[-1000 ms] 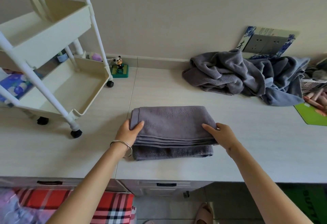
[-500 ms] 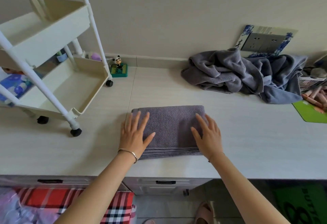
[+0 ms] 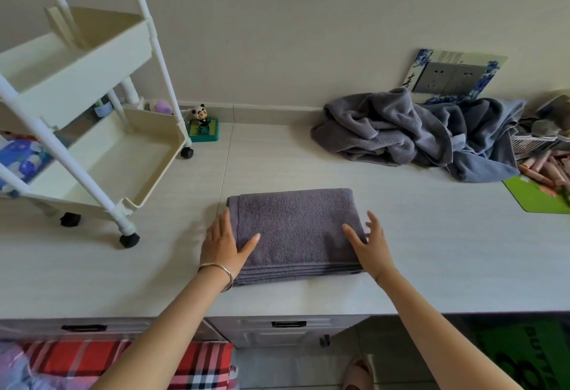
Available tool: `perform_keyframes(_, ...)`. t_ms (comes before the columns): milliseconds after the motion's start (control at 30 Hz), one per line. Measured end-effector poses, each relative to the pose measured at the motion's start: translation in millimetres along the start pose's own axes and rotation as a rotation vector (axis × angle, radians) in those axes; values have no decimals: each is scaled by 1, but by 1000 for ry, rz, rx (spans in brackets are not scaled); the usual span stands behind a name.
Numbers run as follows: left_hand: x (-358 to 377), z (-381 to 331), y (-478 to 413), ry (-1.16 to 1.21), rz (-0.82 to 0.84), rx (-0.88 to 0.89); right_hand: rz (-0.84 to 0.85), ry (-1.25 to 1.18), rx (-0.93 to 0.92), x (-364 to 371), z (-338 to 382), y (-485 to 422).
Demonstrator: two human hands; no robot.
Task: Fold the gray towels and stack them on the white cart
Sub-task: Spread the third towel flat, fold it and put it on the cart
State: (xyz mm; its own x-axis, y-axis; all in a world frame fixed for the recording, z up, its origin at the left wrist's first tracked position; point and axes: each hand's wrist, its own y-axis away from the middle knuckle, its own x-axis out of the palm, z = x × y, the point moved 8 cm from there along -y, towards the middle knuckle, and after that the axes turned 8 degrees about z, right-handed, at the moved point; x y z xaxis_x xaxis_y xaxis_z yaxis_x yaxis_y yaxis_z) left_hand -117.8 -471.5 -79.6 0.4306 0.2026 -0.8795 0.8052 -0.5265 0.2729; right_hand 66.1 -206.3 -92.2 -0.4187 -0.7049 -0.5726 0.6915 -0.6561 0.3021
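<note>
A: Towel?
B: Folded gray towel (image 3: 296,232) lies flat on the counter (image 3: 431,251), right of the white cart (image 3: 86,81), apart from it.
A: Hands?
B: Left hand (image 3: 223,243) lies flat at the towel's left edge, thumb on top. Right hand (image 3: 368,243) is spread at its right edge. Neither grips. Crumpled gray pile (image 3: 401,133) sits by the wall.

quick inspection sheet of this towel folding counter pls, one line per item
surface: pale counter, seam running left of the towel
job's things: folded gray towel flat at the front; crumpled towel pile back right; white cart at left, no towel seen in its trays
clutter: panda figure by the cart; green mat at the right edge
grippers: left hand and right hand, fingers straight, at the towel's two ends
cables: nothing seen
surroundings: wall sockets behind the pile; drawers below
</note>
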Motion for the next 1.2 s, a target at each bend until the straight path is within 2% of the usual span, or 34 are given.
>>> perform_keyframes(100, -3, 13, 0, 187, 81, -161, 36, -146, 168, -3, -6, -5)
perform_keyframes(200, -5, 16, -2, 134, 138, -217, 62, -112, 228, -2, -7, -10)
perform_keyframes(267, -1, 19, -4, 192, 162, -239, 95, -94, 254, 3, -3, -10)
perform_keyframes(400, 11, 24, -2, 578, 238, -317, 169, -360, 289, 10, 17, 1)
perform_keyframes(467, -2, 16, 2, 729, 224, -304, 217, -417, 236, 8, 42, 8)
perform_keyframes(667, -115, -19, 12, 966, -45, -93, 203, -528, -67, -23, 150, 18)
perform_keyframes(867, -236, -44, 34, 976, -326, 50, 235, -544, -387, -55, 286, 28)
perform_keyframes(1033, -306, -46, 59, 977, -519, 62, 267, -511, -575, -67, 373, 25)
perform_keyframes(1200, -350, -22, 84, 986, -719, 6, 406, -439, -735, -54, 456, 14)
